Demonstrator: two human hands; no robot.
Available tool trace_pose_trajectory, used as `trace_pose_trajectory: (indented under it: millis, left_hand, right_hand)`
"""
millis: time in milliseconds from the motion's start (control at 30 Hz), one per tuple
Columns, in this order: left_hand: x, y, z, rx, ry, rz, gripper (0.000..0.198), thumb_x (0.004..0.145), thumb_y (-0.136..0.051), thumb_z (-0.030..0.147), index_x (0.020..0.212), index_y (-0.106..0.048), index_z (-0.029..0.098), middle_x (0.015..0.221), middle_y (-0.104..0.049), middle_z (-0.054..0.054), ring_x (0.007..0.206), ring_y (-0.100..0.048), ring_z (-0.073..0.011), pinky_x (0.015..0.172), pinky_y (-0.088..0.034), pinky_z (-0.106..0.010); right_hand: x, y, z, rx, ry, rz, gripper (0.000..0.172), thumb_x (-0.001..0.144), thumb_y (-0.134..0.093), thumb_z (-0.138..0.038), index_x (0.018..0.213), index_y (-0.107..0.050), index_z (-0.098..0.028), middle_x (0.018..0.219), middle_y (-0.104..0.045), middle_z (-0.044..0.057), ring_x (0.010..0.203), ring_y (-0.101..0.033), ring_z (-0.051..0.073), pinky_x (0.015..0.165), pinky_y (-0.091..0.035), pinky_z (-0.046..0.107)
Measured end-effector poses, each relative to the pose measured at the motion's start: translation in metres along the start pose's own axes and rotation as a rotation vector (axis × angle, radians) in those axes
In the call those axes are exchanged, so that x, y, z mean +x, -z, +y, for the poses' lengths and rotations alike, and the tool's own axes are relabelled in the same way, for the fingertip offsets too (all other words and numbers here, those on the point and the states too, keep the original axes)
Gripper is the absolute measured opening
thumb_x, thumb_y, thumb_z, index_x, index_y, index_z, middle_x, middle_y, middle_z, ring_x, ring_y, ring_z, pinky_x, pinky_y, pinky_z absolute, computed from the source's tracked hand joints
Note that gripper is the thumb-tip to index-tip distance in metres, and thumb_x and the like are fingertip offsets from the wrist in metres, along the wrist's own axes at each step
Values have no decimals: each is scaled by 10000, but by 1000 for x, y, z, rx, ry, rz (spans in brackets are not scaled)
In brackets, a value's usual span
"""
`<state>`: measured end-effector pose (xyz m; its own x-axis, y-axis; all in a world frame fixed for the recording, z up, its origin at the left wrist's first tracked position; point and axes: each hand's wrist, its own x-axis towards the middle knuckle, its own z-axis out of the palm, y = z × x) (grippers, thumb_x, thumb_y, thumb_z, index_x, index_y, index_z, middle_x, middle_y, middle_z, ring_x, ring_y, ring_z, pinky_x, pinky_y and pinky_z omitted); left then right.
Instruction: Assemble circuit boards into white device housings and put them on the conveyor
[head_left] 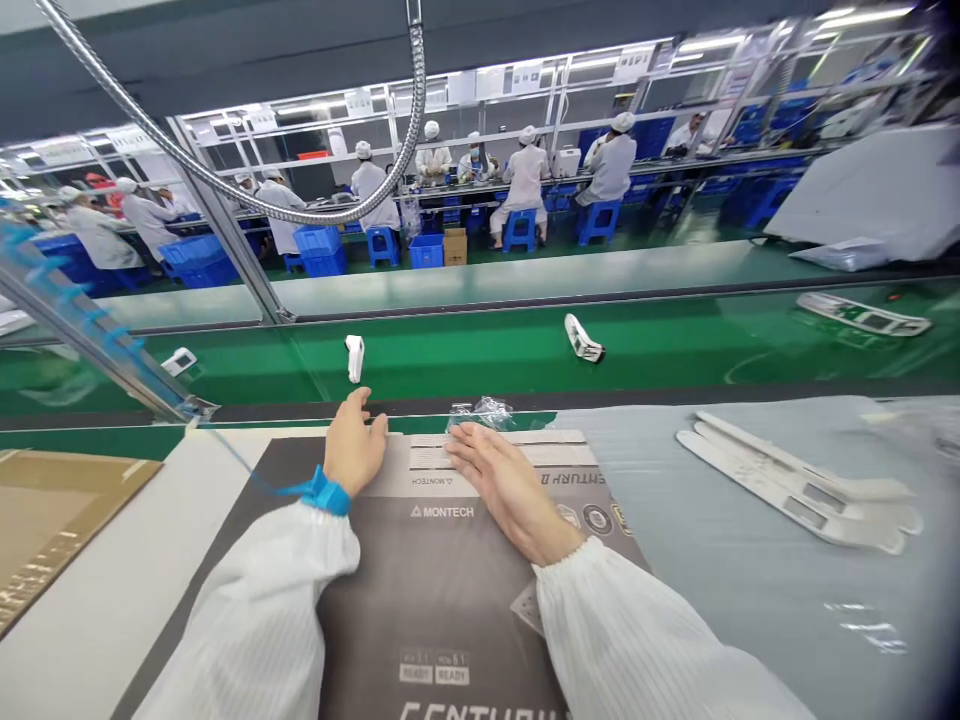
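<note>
A dark grey cardboard box printed MONTECH [427,600] lies flat on the bench in front of me, with a pale panel at its far end. My left hand [354,445] rests palm down near that far edge, holding nothing, with a blue wrist strap [326,492] around the wrist. My right hand [506,490] lies flat on the pale panel, also empty. Just beyond its fingertips is a crumpled clear plastic bag [480,412]. Both sleeves are white and ribbed.
Several white plastic parts [795,480] lie on a grey sheet [750,600] to my right. A brown cardboard sheet [52,520] lies at left. A green conveyor belt [465,360] carries white pieces. Beyond it, co-workers in white sit on blue stools. A flexible metal hose [262,200] hangs overhead.
</note>
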<state>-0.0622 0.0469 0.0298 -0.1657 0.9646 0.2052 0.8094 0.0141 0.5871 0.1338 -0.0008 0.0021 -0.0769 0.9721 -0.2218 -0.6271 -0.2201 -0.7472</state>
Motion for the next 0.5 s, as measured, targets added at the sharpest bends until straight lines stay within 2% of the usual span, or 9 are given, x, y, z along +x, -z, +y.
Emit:
trace_pose_trajectory:
  millis: [100, 167, 233, 300, 367, 500]
  left_hand:
    - [-37, -13, 12, 116, -177, -14, 573, 911, -510, 244, 1452, -349, 141, 1382, -557, -165, 1213, -582, -275, 1090, -376, -479]
    - [-51, -19, 17, 255, -298, -45, 497, 932, -471, 222, 1421, -420, 149, 1341, -595, -152, 1243, -556, -301, 1124, -304, -531]
    - [-56, -23, 17, 352, -363, -80, 380, 954, -427, 221, 1305, -557, 158, 1329, -607, -144, 1256, -538, -331, 1109, -306, -546]
    - [-55, -25, 15, 379, -377, -92, 338, 964, -405, 229, 1208, -629, 161, 1358, -589, -136, 1292, -501, -350, 1079, -345, -530]
    - [-54, -24, 12, 349, -366, -89, 344, 961, -404, 221, 1222, -617, 152, 1364, -583, -136, 1307, -485, -342, 1053, -381, -508]
    - [-54, -23, 11, 278, -342, -64, 328, 950, -428, 210, 1232, -581, 142, 1310, -608, -143, 1272, -513, -309, 1017, -413, -473]
  right_hand:
    - [-3, -3, 0, -45, 24, -17, 289, 806, -742, -402, 1015, -702, -206, 1227, -666, 77, 1004, -668, 158, 1007, -504, 361]
    - [-4, -5, 1, -115, 44, -36, 298, 779, -764, -390, 1001, -709, -200, 1159, -689, 71, 987, -666, 155, 1000, -495, 353]
    - [-6, -6, 1, -231, 64, -76, 292, 759, -773, -396, 960, -725, -190, 1051, -715, 63, 955, -669, 160, 983, -490, 349]
    - [-9, -8, 1, -349, 66, -149, 279, 762, -757, -418, 925, -741, -192, 987, -728, 57, 919, -673, 166, 962, -491, 350]
    - [-11, -9, 1, -425, 61, -217, 261, 775, -735, -428, 908, -752, -204, 973, -733, 49, 882, -673, 164, 933, -497, 346]
    - [-12, -9, 1, -466, 51, -238, 236, 773, -739, -411, 890, -755, -207, 939, -734, 42, 835, -667, 156, 888, -503, 327]
